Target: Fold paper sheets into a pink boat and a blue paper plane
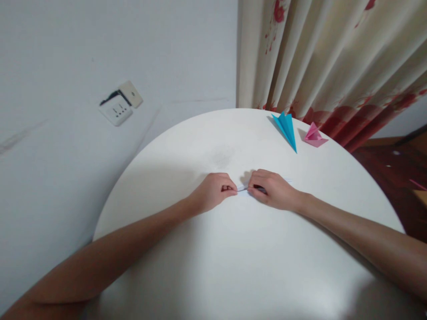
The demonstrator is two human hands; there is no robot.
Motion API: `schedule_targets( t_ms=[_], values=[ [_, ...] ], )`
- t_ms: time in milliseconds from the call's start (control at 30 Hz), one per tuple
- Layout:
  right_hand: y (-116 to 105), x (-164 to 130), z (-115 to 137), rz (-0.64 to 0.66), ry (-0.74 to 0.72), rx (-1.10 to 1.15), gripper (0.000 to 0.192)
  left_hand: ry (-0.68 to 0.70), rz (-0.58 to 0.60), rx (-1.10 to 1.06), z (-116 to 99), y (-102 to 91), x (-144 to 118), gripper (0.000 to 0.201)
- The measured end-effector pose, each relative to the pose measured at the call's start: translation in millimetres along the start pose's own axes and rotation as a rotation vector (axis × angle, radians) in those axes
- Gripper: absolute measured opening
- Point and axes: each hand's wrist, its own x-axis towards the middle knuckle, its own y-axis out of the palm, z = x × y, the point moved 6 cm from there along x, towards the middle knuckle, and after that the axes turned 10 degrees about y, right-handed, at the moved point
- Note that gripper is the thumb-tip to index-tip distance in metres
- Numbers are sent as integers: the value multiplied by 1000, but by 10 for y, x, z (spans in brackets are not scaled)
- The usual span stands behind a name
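Both my hands rest near the middle of a round white table [233, 266]. My left hand [213, 192] and my right hand [271, 189] pinch the two ends of a small pale folded paper [243, 188], which lies flat between the fingertips. Most of the paper is hidden under my fingers; a thin pale edge shows past my right hand. Its colour blends with the tabletop.
A blue folded paper shape [286, 126] and a pink folded paper shape [313, 135] lie at the table's far right edge. A floral curtain [333, 58] hangs behind them. A wall socket [120, 106] sits on the white wall at left.
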Motion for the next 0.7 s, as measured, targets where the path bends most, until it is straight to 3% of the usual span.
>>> schedule_targets(
  t_ms=[333, 467, 700],
  values=[
    [9, 22, -24, -18, 66, 35, 7, 12, 19, 109, -6, -35, 5, 15],
    [7, 20, -21, -9, 69, 63, 8, 105, -39, 169, -57, -112, -121, 20],
    [11, 12, -24, -10, 67, 74, 8, 266, -21, 310, -232, 2, -429, 26]
  ],
)
